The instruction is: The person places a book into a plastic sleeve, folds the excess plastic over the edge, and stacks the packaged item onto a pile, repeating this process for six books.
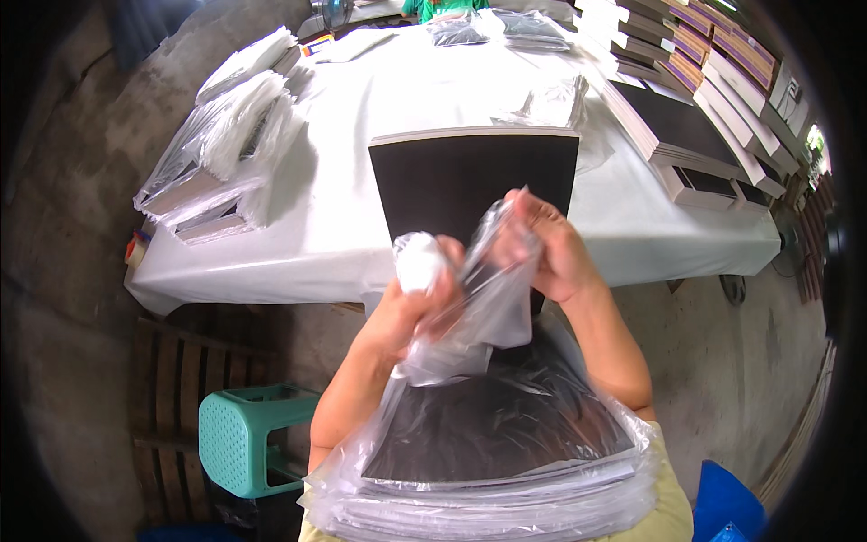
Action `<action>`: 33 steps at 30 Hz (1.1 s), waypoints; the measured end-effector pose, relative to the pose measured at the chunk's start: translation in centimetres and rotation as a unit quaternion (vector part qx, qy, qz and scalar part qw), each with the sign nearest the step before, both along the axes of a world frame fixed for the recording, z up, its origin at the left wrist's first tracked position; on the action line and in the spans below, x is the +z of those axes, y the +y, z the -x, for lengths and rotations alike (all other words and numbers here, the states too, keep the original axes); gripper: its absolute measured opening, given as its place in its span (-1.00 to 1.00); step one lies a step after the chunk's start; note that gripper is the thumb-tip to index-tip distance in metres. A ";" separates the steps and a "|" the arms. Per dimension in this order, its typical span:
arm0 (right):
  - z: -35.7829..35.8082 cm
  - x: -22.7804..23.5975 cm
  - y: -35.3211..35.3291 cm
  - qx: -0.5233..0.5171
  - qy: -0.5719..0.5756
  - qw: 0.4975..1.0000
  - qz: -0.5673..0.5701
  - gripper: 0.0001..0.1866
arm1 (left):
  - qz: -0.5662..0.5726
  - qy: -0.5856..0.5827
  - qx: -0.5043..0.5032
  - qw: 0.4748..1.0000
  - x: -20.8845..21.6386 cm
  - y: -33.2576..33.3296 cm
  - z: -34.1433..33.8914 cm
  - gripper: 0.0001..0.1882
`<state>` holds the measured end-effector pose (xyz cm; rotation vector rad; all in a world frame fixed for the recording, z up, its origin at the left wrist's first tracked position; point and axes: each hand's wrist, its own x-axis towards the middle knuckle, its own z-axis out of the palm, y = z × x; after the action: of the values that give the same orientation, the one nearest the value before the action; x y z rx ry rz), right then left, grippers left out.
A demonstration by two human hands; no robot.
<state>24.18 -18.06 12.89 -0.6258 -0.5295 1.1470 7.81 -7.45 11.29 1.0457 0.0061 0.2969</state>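
A crumpled clear plastic bag (499, 312) hangs between my two hands, over my lap. My left hand (420, 303) is closed on one side of it, slightly blurred by motion. Pinched between the fingers of my right hand (560, 253) is the bag's upper edge. Directly beyond my hands, a stack of black rectangular boards (465, 172) with pale edges rests at the table's near edge; my hands cover its lower part. On my lap lies a pile of black sheets in clear plastic (497, 429), its layered edges facing me.
A white-covered table (334, 226) spans the front. Plastic-wrapped packs (221, 135) are piled on its left, and black boards (677, 126) with boxes on its right. A green stool (239, 443) stands lower left, beside a wooden pallet (172, 370). Someone in green (442, 7) is at the far end.
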 end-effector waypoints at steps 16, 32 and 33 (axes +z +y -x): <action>-6.1 0.9 -4.8 -0.060 -0.060 0.996 0.000 -0.68 | 0.014 -0.059 0.331 0.942 -1.5 4.2 3.8 -0.66; -3.7 -3.6 -5.4 0.216 -0.219 0.929 -0.203 -0.27 | 0.123 -0.190 0.129 0.965 -3.9 4.1 4.3 -0.27; -4.3 -3.2 -5.3 0.182 -0.182 0.934 -0.249 -0.26 | 0.098 -0.175 0.105 0.974 -3.9 4.1 4.5 -0.26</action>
<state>28.43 -23.31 9.67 -0.2967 -1.2521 1.1809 3.30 -3.39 7.40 0.7873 -0.1684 0.6581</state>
